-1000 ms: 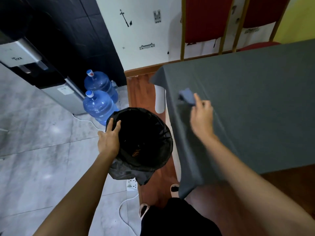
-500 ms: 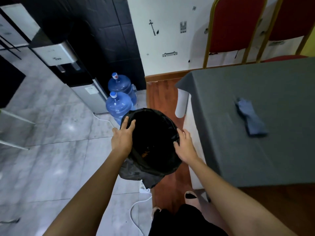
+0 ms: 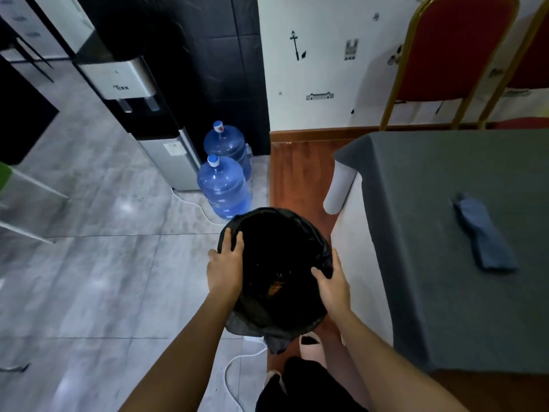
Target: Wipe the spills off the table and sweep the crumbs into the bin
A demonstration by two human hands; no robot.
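Observation:
A round bin [image 3: 276, 233] lined with a black bag is held above the floor beside the table, with orange crumbs at its bottom. My left hand [image 3: 224, 264] grips its left rim, thumb over the edge. My right hand [image 3: 331, 282] grips the right rim, its fingers curled over the liner. The table [image 3: 445, 307] is covered with a grey cloth and stands to the right. A folded blue wiping cloth [image 3: 482, 233] lies on it, apart from both hands.
Two blue water jugs [image 3: 224, 188] and a water dispenser [image 3: 139, 108] stand behind the bin. A white cable [image 3: 234, 370] runs over the grey tile floor. Red chairs [image 3: 454, 49] line the wall beyond the table. My feet in slippers are below the bin.
My right hand let go of the blue cloth on the table and moved to the bin's right rim. Both hands now hold the bin, which has shifted slightly away from the table.

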